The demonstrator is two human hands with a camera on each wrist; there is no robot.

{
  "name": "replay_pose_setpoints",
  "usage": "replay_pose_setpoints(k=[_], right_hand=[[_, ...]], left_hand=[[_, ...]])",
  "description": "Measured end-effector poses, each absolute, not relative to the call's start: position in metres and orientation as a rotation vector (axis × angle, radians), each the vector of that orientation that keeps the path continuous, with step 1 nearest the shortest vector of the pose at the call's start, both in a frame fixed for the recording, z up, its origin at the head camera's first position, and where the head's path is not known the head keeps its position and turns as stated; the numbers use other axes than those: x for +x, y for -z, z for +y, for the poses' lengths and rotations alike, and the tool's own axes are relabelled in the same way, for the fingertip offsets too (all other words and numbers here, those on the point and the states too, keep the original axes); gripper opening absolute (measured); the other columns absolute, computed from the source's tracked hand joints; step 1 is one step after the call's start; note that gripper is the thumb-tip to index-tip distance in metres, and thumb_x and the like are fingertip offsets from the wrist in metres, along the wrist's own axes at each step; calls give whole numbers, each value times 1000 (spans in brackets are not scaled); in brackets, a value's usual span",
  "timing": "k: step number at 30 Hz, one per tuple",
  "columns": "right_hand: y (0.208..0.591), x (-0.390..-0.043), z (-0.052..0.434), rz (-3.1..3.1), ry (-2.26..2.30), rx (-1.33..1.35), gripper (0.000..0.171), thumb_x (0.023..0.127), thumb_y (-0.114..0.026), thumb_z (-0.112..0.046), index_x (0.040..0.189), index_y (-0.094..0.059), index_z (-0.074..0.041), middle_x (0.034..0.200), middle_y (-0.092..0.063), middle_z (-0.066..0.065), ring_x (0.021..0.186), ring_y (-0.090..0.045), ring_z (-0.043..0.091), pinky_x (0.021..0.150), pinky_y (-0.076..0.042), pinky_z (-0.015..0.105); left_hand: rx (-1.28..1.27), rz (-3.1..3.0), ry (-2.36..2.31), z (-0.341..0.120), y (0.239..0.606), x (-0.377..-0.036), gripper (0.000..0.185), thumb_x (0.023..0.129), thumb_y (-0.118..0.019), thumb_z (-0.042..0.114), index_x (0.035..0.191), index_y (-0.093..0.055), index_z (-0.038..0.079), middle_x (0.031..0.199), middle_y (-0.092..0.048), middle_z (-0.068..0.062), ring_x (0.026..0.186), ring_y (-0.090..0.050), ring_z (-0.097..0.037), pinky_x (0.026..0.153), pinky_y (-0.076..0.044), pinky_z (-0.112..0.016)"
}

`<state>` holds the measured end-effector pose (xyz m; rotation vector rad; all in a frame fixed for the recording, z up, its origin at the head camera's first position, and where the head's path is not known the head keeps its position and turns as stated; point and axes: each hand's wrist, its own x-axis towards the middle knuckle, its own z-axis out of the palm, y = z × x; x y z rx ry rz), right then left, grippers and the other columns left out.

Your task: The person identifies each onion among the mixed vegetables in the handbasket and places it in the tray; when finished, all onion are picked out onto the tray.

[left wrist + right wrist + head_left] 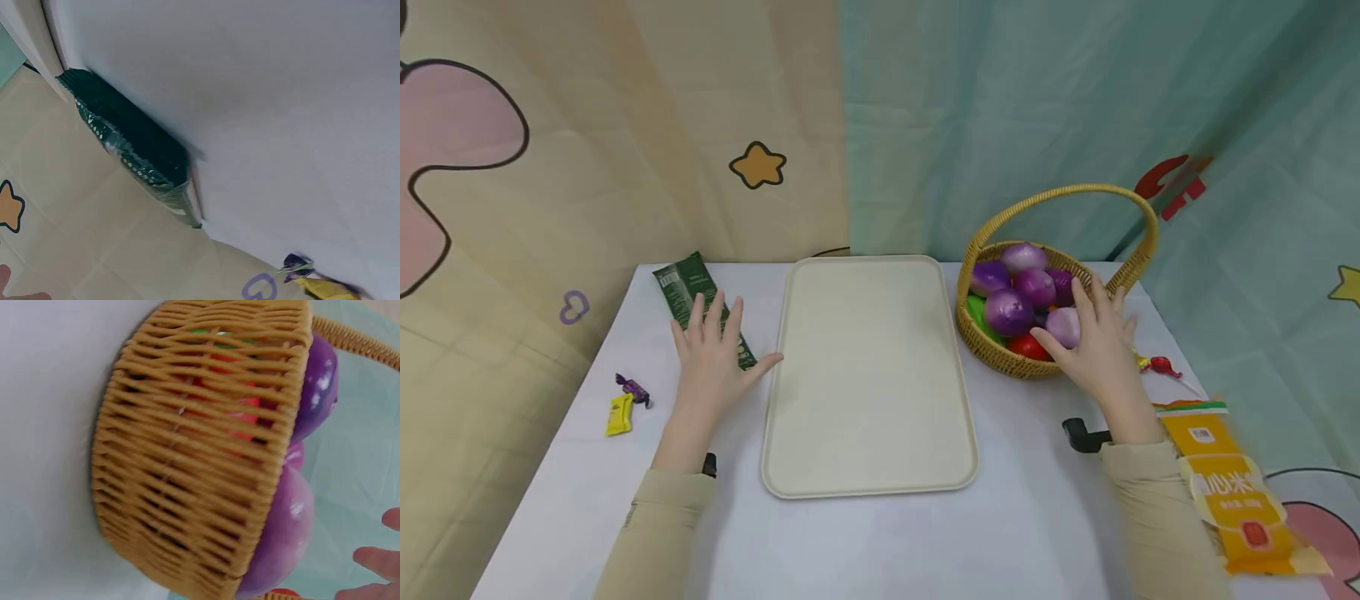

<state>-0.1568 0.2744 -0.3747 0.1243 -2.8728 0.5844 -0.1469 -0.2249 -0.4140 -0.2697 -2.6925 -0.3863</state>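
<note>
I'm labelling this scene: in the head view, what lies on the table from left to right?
Yellow candy → green packet → tray → basket → orange packet.

By my right forearm, at four o'clock on the table, the orange packet (1236, 492) bears large white characters ending in "米"; print on my green packet (700, 307) at ten o'clock is illegible.

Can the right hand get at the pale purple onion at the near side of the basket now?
Probably yes: the right hand is already at the pale purple onion in the basket, and nothing covers it.
</note>
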Motion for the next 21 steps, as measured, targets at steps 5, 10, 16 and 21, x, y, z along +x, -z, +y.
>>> replay_pose_setpoints(k=[5,10,16,21], right_hand=[[382,-156,284,-2921,-653,26,97,91,-59,-55,156,-14,1,158,-14,34,142,-13,58,104,-10,82],[394,-157,287,-2968,-737,-101,98,92,-57,-56,156,-10,1,156,-15,36,137,-25,58,103,-23,78],[404,-163,284,-2951,-843,-170,99,92,-62,-49,155,-7,5,152,-20,39,135,-27,57,107,-28,72],[412,-167,282,-2917,-900,-283,92,93,-63,-39,154,-10,6,147,-25,39,132,-30,56,106,-31,71]], left_hand=[[-264,-2732,529,-224,427,-128,80,83,-77,35,144,-42,-4,149,-33,-32,140,-23,-53,107,-23,-74],[-282,-2912,729,-214,433,-108,64,92,-68,26,143,-44,-4,147,-38,-31,136,-30,-52,108,-31,-68],[-168,-3114,927,-207,436,-98,58,98,-58,23,145,-40,-6,146,-39,-31,131,-44,-48,104,-42,-60],[12,-3200,1203,-206,440,-101,58,100,-56,22,146,-36,-7,137,-49,-29,119,-57,-41,93,-53,-50]])
